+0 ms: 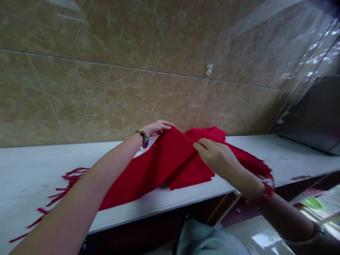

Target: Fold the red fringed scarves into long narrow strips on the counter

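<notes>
A red fringed scarf [148,173] lies across the white counter, its tassels spread toward the left. My left hand [158,128] pinches the scarf's raised upper edge, with a watch and a beaded bracelet on the wrist. Further right, my right hand [212,154] grips the same raised edge between thumb and fingers; a red bracelet circles that wrist. Between the two hands the cloth is lifted and slanted. Under and behind my right hand, more red cloth lies bunched, with another fringed end at the right.
The white counter [106,156] runs along a brown marbled tile wall [106,99] with a small white socket [209,69]. A dark grey box-like appliance [313,117] stands at the right end. Below right, a green basin [312,203] shows near the floor.
</notes>
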Motion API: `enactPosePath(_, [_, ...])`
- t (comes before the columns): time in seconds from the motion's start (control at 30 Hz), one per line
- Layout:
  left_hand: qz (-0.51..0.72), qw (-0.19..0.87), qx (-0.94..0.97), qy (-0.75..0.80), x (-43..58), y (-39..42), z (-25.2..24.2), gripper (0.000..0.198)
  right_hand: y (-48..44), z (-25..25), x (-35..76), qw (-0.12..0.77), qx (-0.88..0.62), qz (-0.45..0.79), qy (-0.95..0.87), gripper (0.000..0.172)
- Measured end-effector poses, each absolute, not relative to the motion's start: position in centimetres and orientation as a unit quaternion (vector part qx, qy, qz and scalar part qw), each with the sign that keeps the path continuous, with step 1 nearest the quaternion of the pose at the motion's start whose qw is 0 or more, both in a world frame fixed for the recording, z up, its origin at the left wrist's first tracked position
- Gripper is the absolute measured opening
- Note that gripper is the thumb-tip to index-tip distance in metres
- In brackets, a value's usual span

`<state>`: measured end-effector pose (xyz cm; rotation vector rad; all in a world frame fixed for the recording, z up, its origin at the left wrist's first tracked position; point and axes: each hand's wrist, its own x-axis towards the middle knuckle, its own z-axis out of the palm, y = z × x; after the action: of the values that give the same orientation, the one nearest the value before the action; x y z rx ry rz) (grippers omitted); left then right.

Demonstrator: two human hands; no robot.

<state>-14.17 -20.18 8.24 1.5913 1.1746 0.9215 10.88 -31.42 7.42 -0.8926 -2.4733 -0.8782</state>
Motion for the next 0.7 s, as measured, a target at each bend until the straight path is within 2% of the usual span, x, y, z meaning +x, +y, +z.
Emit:
enactPosePath(0.17, [0.306, 0.449, 0.683, 0.488, -8.0, -15.5, 4.6, 0.033, -28.8, 3.4, 15.6, 0.108, -0.395, -0.260, -0.874, 0.022])
enactPosePath(0.4, [0.243, 0.432, 0.729, 0.473, -4.2, -12.4, -0.9, 0.032, -27.1, -2.1, 18.4, 0.076, -0.451, -0.136, -0.879, 0.022])
enactPosePath(0.57, [0.210, 0.390, 0.769, 0.461, -4.1, -11.9, -2.1, 0.038, -26.9, -3.3, 18.5, 0.071, -0.482, -0.059, -0.871, 0.023])
enactPosePath(0.7, [0.199, 0.346, 0.790, 0.465, -4.2, -12.6, -1.3, 0.044, -26.6, -2.5, 19.2, 0.102, -0.464, -0.001, -0.880, 0.021])
